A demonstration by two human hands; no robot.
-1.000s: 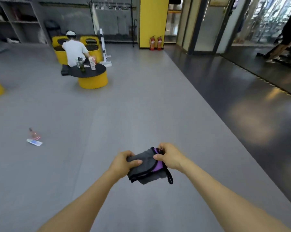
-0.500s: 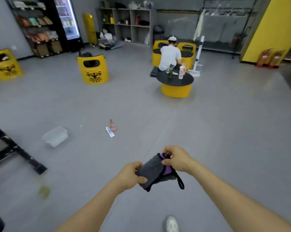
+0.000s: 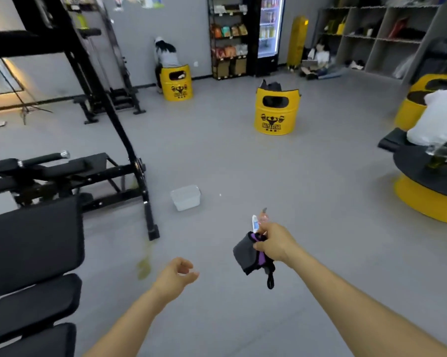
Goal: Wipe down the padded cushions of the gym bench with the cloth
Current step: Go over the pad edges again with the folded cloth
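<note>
My right hand [image 3: 275,243] grips a folded grey and purple cloth [image 3: 248,256] with a black loop hanging below it, held in the air over the grey floor. My left hand [image 3: 177,275] hangs apart from the cloth, to its left, fingers loosely curled and holding nothing. The gym bench stands at the lower left: its black padded cushions [image 3: 32,253] run in several segments toward the bottom edge. Both hands are well to the right of the bench and touch none of it.
A black steel rack [image 3: 129,153] stands behind the bench. On the floor lie a clear plastic tub [image 3: 186,197], a small bottle and tube [image 3: 258,220] and a yellowish smear [image 3: 144,266]. Yellow barrel seats [image 3: 276,112] and a black round table [image 3: 428,171] stand beyond; people sit by the far wall.
My view has swung left, bringing the bench and rack into sight. My left hand has let go of the cloth and dropped away; my right hand alone holds it.
</note>
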